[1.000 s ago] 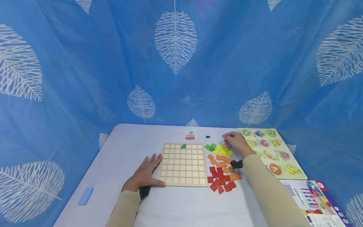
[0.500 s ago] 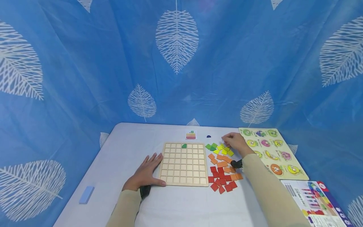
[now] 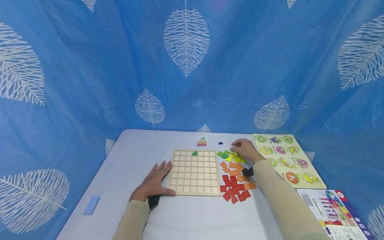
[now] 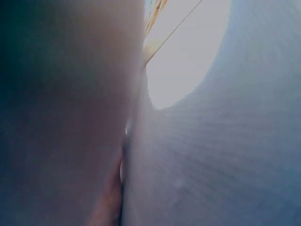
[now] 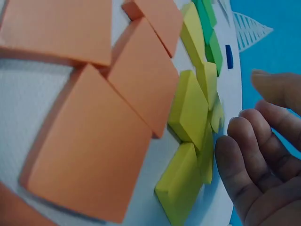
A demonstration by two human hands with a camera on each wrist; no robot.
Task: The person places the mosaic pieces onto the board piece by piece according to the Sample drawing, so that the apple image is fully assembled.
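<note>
My left hand (image 3: 156,180) rests along the left edge of a wooden grid board (image 3: 193,173), fingers spread and thumb by its near corner. In the top row of the board sits a green rounded tile (image 3: 194,153). Over the far end of the loose yellow tiles (image 3: 237,160) hovers my right hand (image 3: 245,148). The right wrist view shows its fingers lightly bent beside the yellow tiles (image 5: 188,108), thumb apart, nothing between them. Green tiles (image 3: 220,153) lie just left of it. Skin and white cloth blur the left wrist view.
Orange tiles (image 3: 235,172) and red tiles (image 3: 235,191) lie right of the board. Behind it are a small picture card (image 3: 202,142) and a dark blue half-round piece (image 3: 220,143). A fruit puzzle (image 3: 302,154) and printed packaging (image 3: 333,210) lie right; a light blue block (image 3: 91,205) left.
My right hand has shifted a little to the left over the yellow tiles, toward the green ones. The left hand stays at the board's edge.
</note>
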